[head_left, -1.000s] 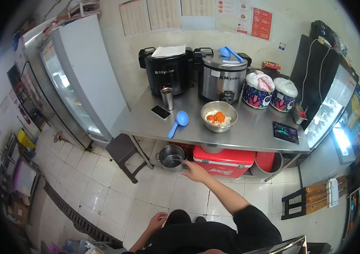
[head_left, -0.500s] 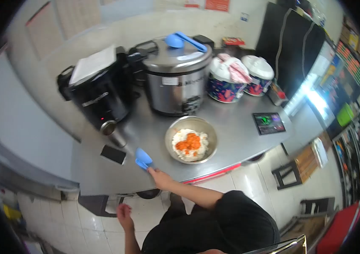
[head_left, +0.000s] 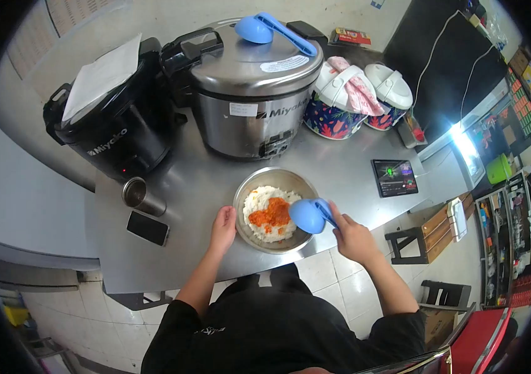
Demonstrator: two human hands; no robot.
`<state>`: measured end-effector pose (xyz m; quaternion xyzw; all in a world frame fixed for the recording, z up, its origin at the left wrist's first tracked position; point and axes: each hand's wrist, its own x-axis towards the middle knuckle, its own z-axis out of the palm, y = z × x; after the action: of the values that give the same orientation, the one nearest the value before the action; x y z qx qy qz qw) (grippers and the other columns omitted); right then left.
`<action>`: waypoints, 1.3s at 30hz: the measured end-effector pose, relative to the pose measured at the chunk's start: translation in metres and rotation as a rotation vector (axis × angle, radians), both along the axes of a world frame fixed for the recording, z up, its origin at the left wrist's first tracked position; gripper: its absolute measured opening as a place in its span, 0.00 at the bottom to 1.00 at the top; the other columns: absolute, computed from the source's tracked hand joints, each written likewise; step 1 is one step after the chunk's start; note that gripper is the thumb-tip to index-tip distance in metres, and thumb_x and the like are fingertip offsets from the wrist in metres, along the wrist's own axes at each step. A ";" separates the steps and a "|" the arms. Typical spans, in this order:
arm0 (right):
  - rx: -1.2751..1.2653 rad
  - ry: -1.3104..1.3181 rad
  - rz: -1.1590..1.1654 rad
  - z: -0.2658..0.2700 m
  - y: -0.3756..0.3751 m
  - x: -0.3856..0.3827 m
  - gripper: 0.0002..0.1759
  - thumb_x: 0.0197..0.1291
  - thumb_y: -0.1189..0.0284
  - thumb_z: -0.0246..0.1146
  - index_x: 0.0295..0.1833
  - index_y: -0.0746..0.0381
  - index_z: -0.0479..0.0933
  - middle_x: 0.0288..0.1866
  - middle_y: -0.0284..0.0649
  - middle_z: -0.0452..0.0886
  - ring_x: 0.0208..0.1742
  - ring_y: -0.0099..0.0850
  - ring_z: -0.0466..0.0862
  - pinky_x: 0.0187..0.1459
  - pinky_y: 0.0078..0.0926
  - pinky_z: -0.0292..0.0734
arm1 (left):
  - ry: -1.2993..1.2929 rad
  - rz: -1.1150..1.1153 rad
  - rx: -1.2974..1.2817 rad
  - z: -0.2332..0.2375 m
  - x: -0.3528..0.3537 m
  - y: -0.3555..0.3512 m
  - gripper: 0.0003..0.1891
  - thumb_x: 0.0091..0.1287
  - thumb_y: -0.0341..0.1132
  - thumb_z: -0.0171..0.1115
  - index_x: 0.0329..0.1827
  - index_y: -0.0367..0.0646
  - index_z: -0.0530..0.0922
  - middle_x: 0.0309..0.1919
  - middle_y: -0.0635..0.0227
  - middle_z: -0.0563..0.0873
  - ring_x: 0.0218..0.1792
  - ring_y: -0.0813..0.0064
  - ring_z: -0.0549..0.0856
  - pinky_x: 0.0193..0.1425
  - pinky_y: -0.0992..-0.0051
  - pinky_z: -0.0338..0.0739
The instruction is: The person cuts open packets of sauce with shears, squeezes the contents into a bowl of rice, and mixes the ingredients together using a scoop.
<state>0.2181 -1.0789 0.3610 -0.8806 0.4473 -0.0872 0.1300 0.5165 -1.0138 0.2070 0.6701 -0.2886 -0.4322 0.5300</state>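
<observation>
A metal mixing bowl near the table's front edge holds white rice topped with an orange-red sauce or mash. My left hand is closed against the bowl's left rim, steadying it. In my right hand is the handle of a blue ladle. The ladle's round head hangs over the bowl's right side and hides part of the rim and rice there.
Behind the bowl stands a large steel rice cooker with another blue ladle on its lid. A black cooker, steel tumbler and phone are at left. Two patterned pots and a tablet are at right.
My right hand has lifted the blue ladle off the table at left and carried it right, over the bowl. My left hand has come up from below the table edge to the bowl.
</observation>
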 end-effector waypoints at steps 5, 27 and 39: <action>-0.029 0.510 0.195 0.022 -0.041 0.044 0.39 0.49 0.74 0.55 0.70 0.51 0.54 0.35 0.48 0.77 0.30 0.40 0.82 0.29 0.36 0.78 | -0.460 0.151 -0.048 -0.007 -0.016 -0.018 0.11 0.69 0.38 0.46 0.46 0.40 0.70 0.30 0.54 0.80 0.30 0.59 0.81 0.35 0.66 0.73; 0.044 0.635 0.476 -0.050 -0.027 0.114 0.16 0.56 0.73 0.54 0.51 0.62 0.73 0.36 0.45 0.82 0.36 0.41 0.84 0.34 0.32 0.80 | -0.482 0.105 0.082 0.010 -0.024 -0.024 0.06 0.68 0.33 0.45 0.41 0.40 0.64 0.30 0.43 0.78 0.34 0.41 0.78 0.35 0.52 0.70; 0.069 0.712 0.283 -0.049 -0.055 0.134 0.23 0.57 0.74 0.52 0.61 0.59 0.66 0.39 0.47 0.80 0.39 0.39 0.84 0.35 0.34 0.80 | -0.571 -0.032 0.069 0.008 -0.020 -0.021 0.06 0.68 0.34 0.45 0.41 0.41 0.64 0.28 0.45 0.79 0.33 0.42 0.78 0.34 0.51 0.70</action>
<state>0.3523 -1.1337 0.3116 -0.9039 0.3412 0.2579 0.0067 0.4963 -1.0346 0.2150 0.7777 -0.4217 -0.2440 0.3972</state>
